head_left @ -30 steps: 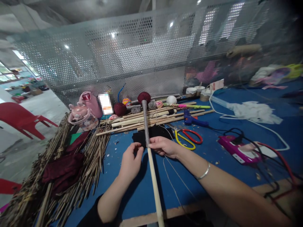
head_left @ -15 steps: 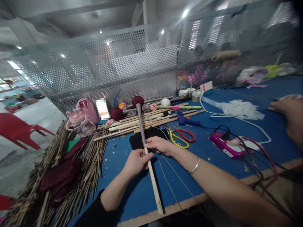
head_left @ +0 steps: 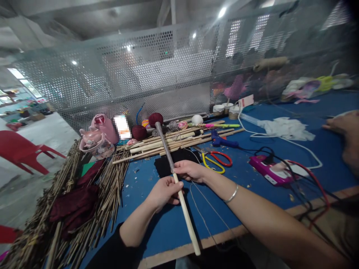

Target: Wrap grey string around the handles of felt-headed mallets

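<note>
A long wooden stick (head_left: 187, 217) slants across the middle, its near end over the table's front edge. Its far half has a grey wrapping (head_left: 166, 148), and a dark red ball (head_left: 155, 119) appears at the far end; whether they are joined is unclear. My left hand (head_left: 165, 193) is closed round the bare wood, thumb on top. Just above it, my right hand (head_left: 189, 170) pinches the stick where the grey covering ends. A thin string (head_left: 202, 220) trails below my right hand toward the table edge. Black cloth (head_left: 162, 165) lies beneath the stick.
Scissors (head_left: 215, 163) with red and yellow handles and a blue glue gun (head_left: 224, 142) lie to the right. Farther right sits a magenta power strip (head_left: 263, 170) with cables. Wooden sticks (head_left: 146, 156) lie behind; bundled twigs (head_left: 103, 209) are at left. Another person's hand (head_left: 346, 129) is far right.
The stick has swung slightly: its far end shifted left and its near end right. Both hands keep nearly the same hold, and the whole view has shifted a little.
</note>
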Motion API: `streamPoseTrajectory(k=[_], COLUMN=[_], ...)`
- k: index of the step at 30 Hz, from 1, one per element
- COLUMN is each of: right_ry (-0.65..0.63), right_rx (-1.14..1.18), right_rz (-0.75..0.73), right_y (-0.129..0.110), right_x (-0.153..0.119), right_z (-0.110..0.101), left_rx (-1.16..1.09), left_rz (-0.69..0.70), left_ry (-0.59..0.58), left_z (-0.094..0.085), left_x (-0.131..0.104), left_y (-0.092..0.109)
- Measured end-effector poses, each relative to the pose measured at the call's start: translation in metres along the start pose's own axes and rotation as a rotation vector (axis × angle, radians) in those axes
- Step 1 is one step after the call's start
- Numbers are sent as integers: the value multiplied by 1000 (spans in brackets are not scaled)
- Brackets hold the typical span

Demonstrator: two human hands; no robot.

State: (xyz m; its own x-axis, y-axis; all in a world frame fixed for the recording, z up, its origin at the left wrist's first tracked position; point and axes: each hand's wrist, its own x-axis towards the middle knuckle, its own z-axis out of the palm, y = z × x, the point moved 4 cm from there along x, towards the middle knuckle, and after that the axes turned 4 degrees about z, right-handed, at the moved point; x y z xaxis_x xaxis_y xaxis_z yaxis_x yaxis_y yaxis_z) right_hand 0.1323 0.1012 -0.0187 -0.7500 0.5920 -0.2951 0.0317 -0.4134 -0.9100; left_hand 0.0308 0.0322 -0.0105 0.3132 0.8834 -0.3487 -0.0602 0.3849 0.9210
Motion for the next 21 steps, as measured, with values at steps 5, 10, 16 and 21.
streamPoseTrajectory(k=[5, 10, 16, 21], right_ry=[-72, -140, -44, -195], right_rx=[77, 44, -68, 36], right_rz=[-15, -59, -98, -53], right_y=[-3, -5, -4, -3], right_x=[-4, -7, -3, -5], right_z=[0, 6, 9, 16], left_rx=[-85, -173, -7, -177], left_rz=[32, -47, 53, -4], left_ry=[-35, -209, -17, -133], left_z=[4, 9, 1, 5], left_x=[-6, -13, -8, -15], left_y=[5, 7, 1, 5])
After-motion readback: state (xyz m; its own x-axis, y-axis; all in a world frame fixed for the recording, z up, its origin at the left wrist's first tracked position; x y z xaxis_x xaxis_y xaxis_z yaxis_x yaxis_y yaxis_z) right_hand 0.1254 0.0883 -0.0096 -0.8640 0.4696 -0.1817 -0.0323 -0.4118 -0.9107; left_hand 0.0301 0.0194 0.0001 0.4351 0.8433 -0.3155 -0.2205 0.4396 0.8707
